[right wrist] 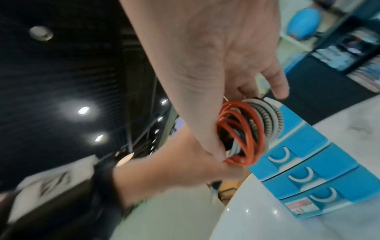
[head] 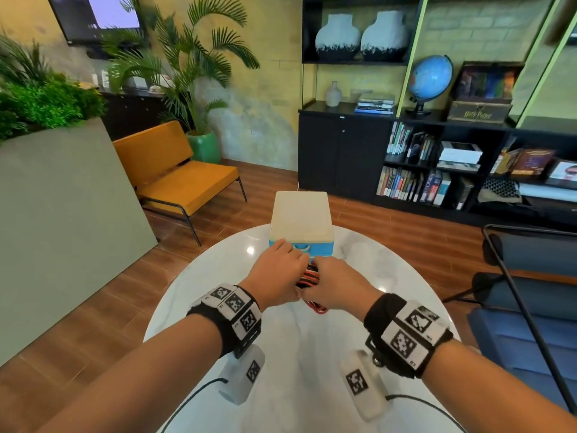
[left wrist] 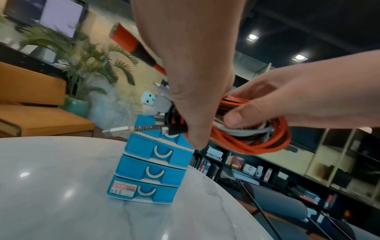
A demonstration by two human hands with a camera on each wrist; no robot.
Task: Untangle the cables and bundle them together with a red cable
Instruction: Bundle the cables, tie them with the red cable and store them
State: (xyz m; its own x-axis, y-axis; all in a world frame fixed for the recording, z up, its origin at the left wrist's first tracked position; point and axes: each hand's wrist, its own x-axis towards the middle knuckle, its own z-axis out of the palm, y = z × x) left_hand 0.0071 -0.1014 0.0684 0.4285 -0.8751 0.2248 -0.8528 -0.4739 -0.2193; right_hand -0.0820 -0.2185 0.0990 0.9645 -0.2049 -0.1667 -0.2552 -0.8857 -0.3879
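Both hands (head: 278,276) (head: 337,285) grip coiled braided cables (left wrist: 252,138), red cable (right wrist: 240,129) outermost.

The head camera looks forward and down from above both forearms onto the round tabletop (head: 390,276), taking in the drawer box (head: 301,220) and the room beyond. The left wrist camera sits low and very near the left hand (left wrist: 197,73), looking along it and upward past the cables (left wrist: 257,142) to the ceiling; the right wrist camera does likewise under the right hand (right wrist: 205,65), tilted and blurred. All three views share the cables, the drawer box and both hands.
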